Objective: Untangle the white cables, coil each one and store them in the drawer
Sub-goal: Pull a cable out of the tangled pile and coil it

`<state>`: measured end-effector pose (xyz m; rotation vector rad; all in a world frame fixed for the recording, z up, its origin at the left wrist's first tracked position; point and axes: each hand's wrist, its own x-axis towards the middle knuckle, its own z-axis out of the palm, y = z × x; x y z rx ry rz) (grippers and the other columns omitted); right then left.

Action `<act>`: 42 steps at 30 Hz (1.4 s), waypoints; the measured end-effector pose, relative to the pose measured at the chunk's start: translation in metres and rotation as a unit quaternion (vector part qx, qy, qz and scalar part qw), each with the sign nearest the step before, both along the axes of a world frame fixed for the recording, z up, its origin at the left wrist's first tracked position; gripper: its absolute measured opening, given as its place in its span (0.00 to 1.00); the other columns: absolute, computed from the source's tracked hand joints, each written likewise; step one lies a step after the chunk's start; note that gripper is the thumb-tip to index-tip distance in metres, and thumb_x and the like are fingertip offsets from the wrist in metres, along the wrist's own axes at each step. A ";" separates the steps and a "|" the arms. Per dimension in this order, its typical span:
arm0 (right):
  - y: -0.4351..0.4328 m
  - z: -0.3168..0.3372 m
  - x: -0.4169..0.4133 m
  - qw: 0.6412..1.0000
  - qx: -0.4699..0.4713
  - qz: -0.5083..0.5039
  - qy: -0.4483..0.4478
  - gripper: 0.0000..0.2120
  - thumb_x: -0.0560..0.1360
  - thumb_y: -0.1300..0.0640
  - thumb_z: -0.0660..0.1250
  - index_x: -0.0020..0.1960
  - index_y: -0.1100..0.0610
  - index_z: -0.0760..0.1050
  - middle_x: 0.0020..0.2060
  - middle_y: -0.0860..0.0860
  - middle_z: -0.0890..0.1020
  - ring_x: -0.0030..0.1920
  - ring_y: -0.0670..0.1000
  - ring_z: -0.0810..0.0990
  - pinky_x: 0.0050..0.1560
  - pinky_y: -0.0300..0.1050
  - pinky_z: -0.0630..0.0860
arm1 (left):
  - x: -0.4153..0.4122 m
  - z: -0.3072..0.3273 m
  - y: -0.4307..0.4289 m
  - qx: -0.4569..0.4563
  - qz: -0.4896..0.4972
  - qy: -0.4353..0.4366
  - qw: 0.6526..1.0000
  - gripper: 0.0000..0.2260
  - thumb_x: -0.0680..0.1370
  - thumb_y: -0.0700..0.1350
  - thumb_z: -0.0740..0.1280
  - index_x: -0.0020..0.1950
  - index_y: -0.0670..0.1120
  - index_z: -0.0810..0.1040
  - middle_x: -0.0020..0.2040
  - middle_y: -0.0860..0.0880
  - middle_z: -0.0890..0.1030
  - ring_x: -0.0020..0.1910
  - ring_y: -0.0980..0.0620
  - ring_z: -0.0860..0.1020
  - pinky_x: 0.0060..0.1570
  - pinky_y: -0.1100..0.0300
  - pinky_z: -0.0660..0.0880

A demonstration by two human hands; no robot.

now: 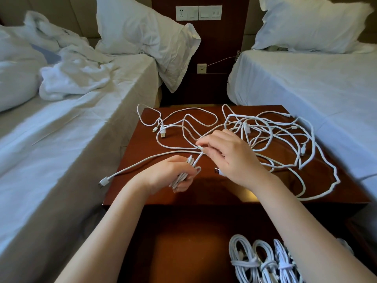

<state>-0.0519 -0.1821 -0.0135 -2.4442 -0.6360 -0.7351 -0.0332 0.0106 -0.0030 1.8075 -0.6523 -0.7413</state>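
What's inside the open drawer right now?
Three coiled white cable bundles lie on the right of the drawer. The right forearm covers whatever lies further right.

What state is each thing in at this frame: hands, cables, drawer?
Left hand: grips a part-wound coil.
Right hand: pinches the strand rising from that coil.
Tangle: unsorted, on the nightstand, right side.
Loose cable: uncoiled, back left of the top.
Drawer: open.
Three bundles: coiled, tied, inside it.

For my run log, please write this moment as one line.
step: coiling | left hand: holds partial coil | right hand: pinches cable | tangle on nightstand | coiled cables in drawer
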 end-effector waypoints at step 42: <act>0.007 -0.002 -0.002 0.992 0.073 -0.061 0.087 0.10 0.81 0.53 0.62 0.51 0.58 0.78 0.42 0.43 0.76 0.48 0.49 0.71 0.49 0.48 0.71 | -0.012 -0.017 -0.017 -0.062 0.278 -0.290 0.913 0.09 0.82 0.49 0.58 0.49 0.46 0.74 0.33 0.44 0.79 0.23 0.53 0.77 0.26 0.57 0.75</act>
